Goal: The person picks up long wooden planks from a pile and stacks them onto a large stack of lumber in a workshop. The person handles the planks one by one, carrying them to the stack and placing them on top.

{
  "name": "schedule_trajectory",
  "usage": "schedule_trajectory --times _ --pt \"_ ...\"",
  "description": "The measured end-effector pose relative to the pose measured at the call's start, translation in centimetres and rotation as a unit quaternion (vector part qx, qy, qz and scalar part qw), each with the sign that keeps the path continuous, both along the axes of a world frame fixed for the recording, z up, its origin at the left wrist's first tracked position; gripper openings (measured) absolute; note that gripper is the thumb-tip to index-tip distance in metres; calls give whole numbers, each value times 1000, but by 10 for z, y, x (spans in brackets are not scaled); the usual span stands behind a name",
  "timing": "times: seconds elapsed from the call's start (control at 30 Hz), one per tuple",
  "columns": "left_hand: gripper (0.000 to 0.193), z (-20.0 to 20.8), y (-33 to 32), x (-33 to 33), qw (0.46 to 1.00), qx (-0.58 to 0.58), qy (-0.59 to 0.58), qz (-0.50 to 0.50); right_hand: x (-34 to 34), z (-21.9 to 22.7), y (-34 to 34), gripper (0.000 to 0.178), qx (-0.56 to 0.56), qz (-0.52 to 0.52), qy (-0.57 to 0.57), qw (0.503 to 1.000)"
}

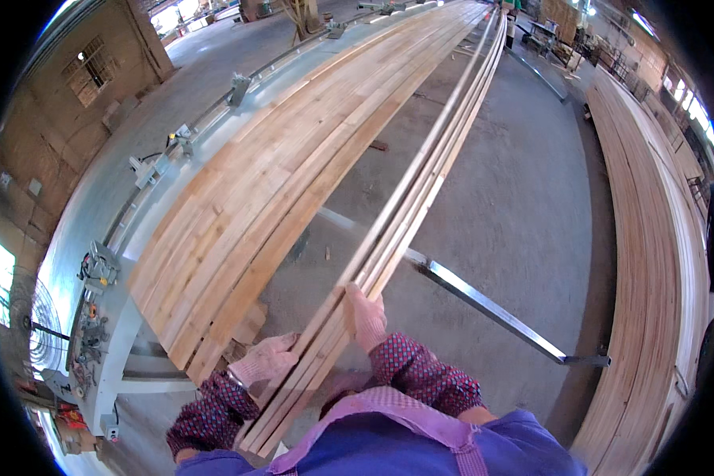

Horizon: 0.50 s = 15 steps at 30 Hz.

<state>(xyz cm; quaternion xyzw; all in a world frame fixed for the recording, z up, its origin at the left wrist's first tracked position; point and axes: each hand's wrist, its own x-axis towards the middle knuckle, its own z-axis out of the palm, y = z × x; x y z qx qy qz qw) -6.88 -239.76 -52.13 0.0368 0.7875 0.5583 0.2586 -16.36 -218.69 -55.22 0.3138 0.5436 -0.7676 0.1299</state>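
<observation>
A bundle of several long, narrow wooden boards runs from beside my waist to the far end of the room. My left hand, in a pale knit glove, grips its left side close to the near end. A little farther along, my right hand, gloved the same way, is closed on the bundle's right side; the boards hide part of its fingers. Patterned sleeve covers wrap both forearms. At the bundle's far end stands a person, small in view, whose hands I cannot make out.
Left of the bundle, wide rows of boards lie along a long pale machine bench with clamps. A metal bar juts out at the right above the grey floor. Stacked boards line the far right; a fan stands left.
</observation>
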Motion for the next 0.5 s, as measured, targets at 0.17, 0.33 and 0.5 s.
schedule_trajectory --times 0.17,0.33,0.5 --pt "42 9 -2 -13 985 -167 -33 -30 -1 -22 1 62 -64 -23 53 996" --pt "49 18 -14 -40 791 -555 244 -87 -4 -26 3 60 -59 -27 46 997" --pt "60 -80 -129 -28 646 -729 226 17 2 -15 -7 60 -30 12 42 999"
